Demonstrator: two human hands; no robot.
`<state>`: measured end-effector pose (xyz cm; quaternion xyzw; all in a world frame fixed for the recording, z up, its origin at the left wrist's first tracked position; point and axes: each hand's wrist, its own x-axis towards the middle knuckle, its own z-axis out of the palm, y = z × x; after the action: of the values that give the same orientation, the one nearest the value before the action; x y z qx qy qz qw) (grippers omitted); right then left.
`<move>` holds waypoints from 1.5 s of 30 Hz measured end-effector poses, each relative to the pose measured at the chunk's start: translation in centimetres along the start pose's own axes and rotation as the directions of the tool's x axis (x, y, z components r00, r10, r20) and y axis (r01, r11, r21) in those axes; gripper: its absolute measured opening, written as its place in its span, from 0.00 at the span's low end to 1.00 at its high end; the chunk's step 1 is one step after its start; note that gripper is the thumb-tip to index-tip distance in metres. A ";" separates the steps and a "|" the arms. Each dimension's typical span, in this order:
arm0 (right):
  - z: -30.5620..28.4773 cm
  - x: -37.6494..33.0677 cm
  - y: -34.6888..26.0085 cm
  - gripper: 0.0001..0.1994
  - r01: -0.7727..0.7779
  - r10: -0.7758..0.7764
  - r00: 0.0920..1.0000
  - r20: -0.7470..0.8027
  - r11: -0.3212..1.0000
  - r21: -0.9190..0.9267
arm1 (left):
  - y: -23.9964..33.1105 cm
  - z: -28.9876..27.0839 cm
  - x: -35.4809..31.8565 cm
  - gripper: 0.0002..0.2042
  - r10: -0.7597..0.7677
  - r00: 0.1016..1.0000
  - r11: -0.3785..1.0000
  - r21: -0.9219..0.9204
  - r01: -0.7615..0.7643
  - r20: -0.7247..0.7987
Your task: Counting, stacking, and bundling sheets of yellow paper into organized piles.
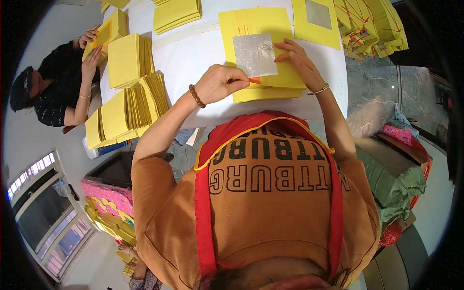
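Observation:
A stack of yellow paper sheets (285, 72) lies at the table's front edge, directly before me. On its top sheet rests a silver foil square (253, 53), with red streaks on the yellow just beyond it. My left hand (224, 83), a brown bead bracelet at its wrist, is closed in a pinch at the foil's near left corner. Between thumb and forefinger shows a small orange-red strip (254, 80); its exact kind is unclear. My right hand (300, 63) lies at the foil's right edge, fingers stretched out over foil and yellow paper, holding nothing.
Folded yellow paper bundles (126, 60) stand at the table's left. Another yellow sheet with foil (316, 21) lies far right, beside red-tied yellow bundles (369, 26). A co-worker in black (55, 87) handles a yellow stack at the left. Green wrapping (391, 181) is at the right.

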<state>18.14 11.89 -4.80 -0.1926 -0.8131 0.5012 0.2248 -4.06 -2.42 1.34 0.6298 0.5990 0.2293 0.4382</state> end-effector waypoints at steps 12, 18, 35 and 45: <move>-0.2 0.1 -0.3 0.28 -0.030 0.030 1.000 0.010 0.998 0.054 | -1.3 -0.7 0.8 0.06 -0.097 0.991 0.924 -0.363 0.123 0.088; -0.5 -0.1 0.4 0.27 -0.006 0.002 0.999 0.033 0.993 0.121 | -2.3 -0.4 1.0 0.07 -0.091 0.995 0.906 -0.410 0.101 0.043; 0.0 -0.8 0.3 0.15 -0.142 0.153 0.988 -0.004 0.926 0.351 | -3.8 -0.7 0.6 0.14 0.415 0.870 0.830 0.503 -0.242 -0.266; -1.7 -4.3 -5.1 0.13 0.229 -0.166 0.962 0.217 0.922 -0.312 | -1.5 2.4 -3.1 0.12 0.478 0.829 0.832 0.454 -0.320 -0.291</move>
<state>22.20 8.62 -0.29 -0.0969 -0.9190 0.3466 0.1613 -3.50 -6.17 -0.43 0.7573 0.5593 0.3161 0.1173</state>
